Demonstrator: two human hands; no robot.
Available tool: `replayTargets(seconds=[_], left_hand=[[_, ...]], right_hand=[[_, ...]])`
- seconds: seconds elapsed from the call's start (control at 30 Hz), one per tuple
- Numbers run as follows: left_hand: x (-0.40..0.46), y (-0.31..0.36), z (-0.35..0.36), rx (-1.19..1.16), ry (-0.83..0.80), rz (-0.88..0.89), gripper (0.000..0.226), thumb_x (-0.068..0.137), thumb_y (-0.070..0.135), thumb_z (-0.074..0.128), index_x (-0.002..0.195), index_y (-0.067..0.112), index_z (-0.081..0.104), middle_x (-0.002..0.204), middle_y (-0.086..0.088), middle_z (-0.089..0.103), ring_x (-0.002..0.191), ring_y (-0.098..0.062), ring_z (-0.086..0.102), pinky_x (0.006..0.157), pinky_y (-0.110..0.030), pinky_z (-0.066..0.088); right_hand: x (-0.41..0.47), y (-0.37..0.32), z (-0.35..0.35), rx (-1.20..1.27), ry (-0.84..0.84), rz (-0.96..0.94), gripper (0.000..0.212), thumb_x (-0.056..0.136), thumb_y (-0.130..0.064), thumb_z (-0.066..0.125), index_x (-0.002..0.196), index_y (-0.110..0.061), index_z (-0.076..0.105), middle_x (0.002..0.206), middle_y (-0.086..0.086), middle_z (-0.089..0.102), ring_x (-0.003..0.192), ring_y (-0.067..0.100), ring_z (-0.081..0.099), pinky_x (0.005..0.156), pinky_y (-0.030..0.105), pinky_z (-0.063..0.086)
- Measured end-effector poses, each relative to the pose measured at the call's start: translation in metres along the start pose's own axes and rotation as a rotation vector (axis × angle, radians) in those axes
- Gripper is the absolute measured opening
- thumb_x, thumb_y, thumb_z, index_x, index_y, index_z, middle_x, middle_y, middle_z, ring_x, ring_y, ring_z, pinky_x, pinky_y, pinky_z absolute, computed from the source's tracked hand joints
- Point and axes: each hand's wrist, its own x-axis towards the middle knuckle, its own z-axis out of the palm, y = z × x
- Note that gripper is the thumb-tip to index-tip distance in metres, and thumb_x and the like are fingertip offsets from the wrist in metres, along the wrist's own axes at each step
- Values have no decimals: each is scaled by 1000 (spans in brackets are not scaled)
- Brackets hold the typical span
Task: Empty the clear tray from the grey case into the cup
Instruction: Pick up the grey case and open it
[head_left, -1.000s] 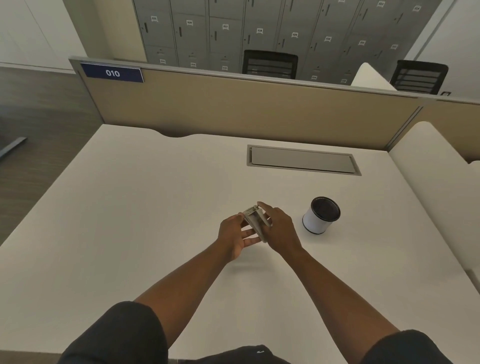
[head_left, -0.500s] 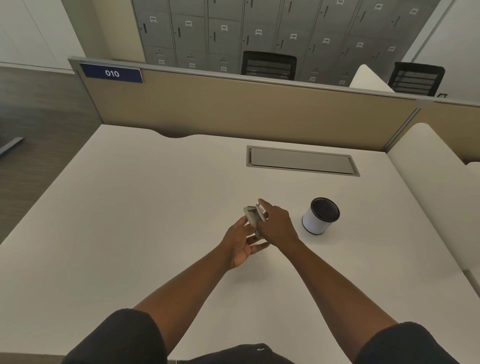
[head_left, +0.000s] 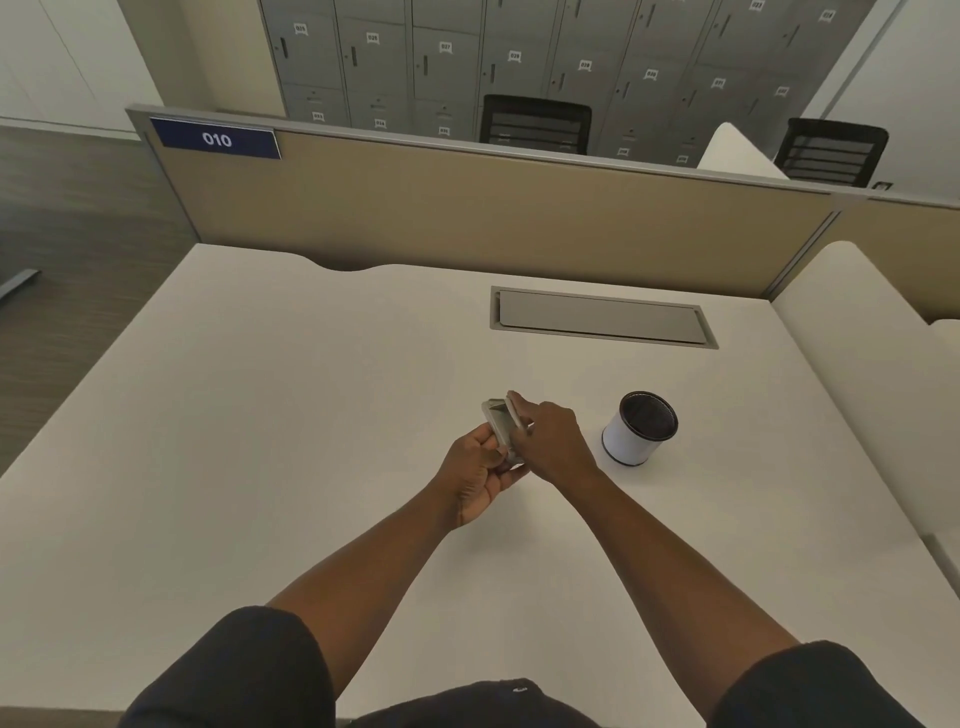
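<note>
A small grey case (head_left: 500, 423) is held above the middle of the white table (head_left: 260, 415), partly open like a shell. My left hand (head_left: 475, 475) grips its lower half from underneath. My right hand (head_left: 553, 441) covers the case's right side, its fingers on the raised flap or tray (head_left: 516, 413); whether that piece is the clear tray cannot be told. The white cup (head_left: 638, 435) with a dark inside stands upright on the table just right of my right hand, apart from it.
A grey cable hatch (head_left: 602, 317) is set flush into the table behind the cup. A beige partition (head_left: 467, 208) closes off the far edge, and a white padded divider (head_left: 872, 374) runs along the right side.
Both hands stayed near the table's middle with the case. The case has turned and now shows its open inside; my right fingers have shifted along its upper flap.
</note>
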Motion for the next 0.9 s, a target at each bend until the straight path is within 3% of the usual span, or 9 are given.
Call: replayTargets(seconds=[0.13, 0.4, 0.57, 0.77, 0.9], left_hand=[[1, 2, 0, -4, 9, 9, 52, 90, -19, 33, 125, 8, 60, 122, -14, 69, 111, -32, 66, 99, -45, 53], [-6, 6, 2, -45, -5, 19, 48, 92, -18, 32, 114, 10, 64, 112, -12, 74, 103, -29, 70, 82, -37, 61], [-7, 5, 1, -53, 0, 16, 49, 91, -19, 32, 113, 10, 65, 111, -12, 75, 102, -31, 71, 84, -39, 61], [-4, 7, 2, -45, 66, -22, 52, 82, -21, 38, 123, 1, 60, 107, -16, 73, 93, -33, 71, 75, -42, 62], [3, 5, 5, -21, 121, -47, 48, 82, -12, 43, 122, 6, 62, 101, -16, 71, 85, -30, 69, 85, -46, 59]], right_hand=[[1, -3, -1, -56, 22, -21, 49, 91, -29, 50, 141, -26, 49, 85, 4, 52, 80, 22, 51, 70, 26, 37], [-1, -6, -1, -39, 39, -23, 51, 91, -27, 51, 142, -26, 48, 100, 14, 63, 93, 29, 61, 76, 30, 47], [-2, -7, -3, -22, 47, 4, 54, 88, -20, 53, 141, -26, 49, 102, 14, 63, 93, 29, 60, 74, 28, 45], [-1, -7, 0, -56, 48, -9, 51, 90, -25, 52, 141, -27, 49, 96, 10, 59, 90, 27, 59, 73, 29, 46], [-2, -7, 0, -63, 52, -11, 48, 91, -28, 51, 138, -28, 50, 93, 7, 56, 93, 27, 58, 72, 27, 41]])
